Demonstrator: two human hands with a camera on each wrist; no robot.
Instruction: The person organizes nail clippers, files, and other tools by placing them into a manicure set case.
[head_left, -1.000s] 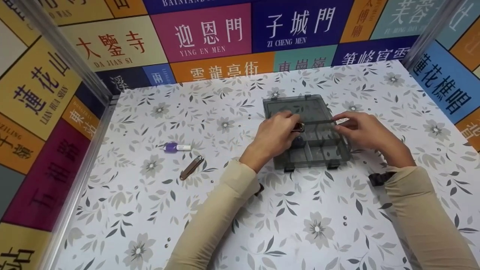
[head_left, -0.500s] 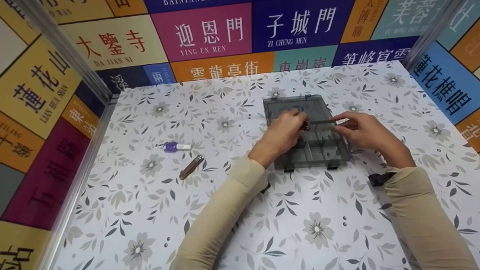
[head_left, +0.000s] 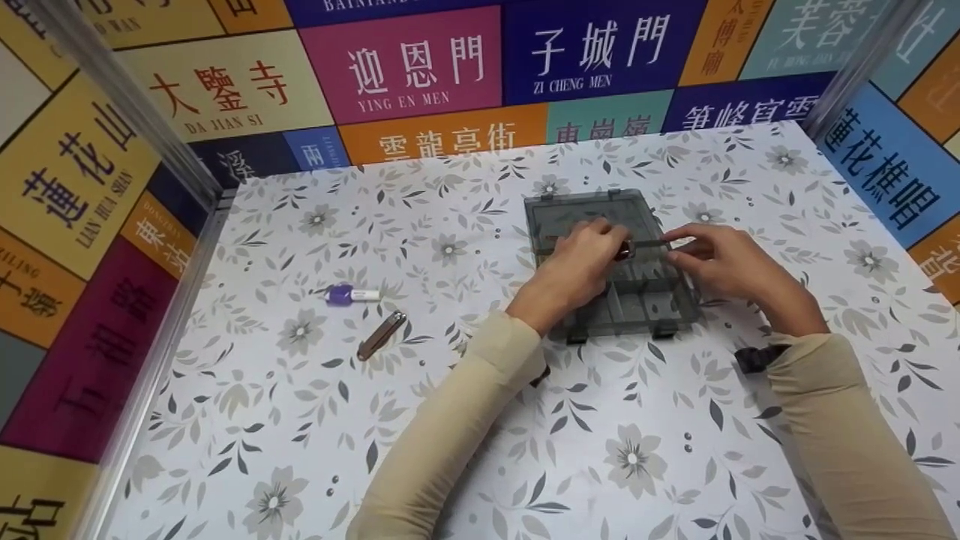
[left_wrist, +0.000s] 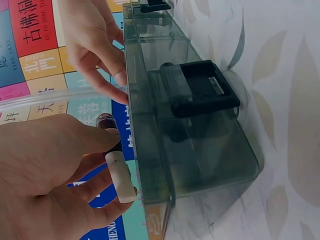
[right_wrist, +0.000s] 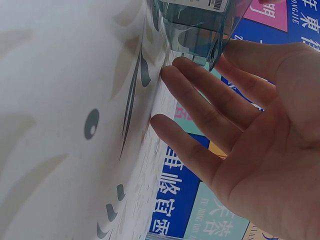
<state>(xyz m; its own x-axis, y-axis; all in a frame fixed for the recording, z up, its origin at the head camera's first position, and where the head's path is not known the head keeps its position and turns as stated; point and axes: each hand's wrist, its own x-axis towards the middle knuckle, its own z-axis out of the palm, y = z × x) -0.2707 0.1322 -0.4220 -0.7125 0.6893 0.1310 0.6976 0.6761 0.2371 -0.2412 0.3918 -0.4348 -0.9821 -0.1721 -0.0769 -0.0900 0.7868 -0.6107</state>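
Observation:
My left hand (head_left: pixel 577 259) is over the left part of a see-through grey compartment box (head_left: pixel 652 304). Between its thumb and fingers it holds a small nail polish bottle (left_wrist: pixel 120 176) with a white cap and dark body, just above the rim in the left wrist view. The box lid (head_left: pixel 589 214) lies folded back on the far side. My right hand (head_left: pixel 724 259) pinches the box's right edge near the hinge with thumb and forefinger. In the right wrist view its other fingers extend below the box corner. The left hand hides part of the compartments.
Left on the flower-patterned table (head_left: pixel 420 435) lie a purple nail polish bottle (head_left: pixel 341 294) with a white cap and a brown nail clipper (head_left: pixel 382 335). Colourful panels (head_left: pixel 420 67) with printed characters stand behind and beside the table.
My left hand has moved to the right across the box with the dark nail polish bottle. The right hand has stayed at the box's edge.

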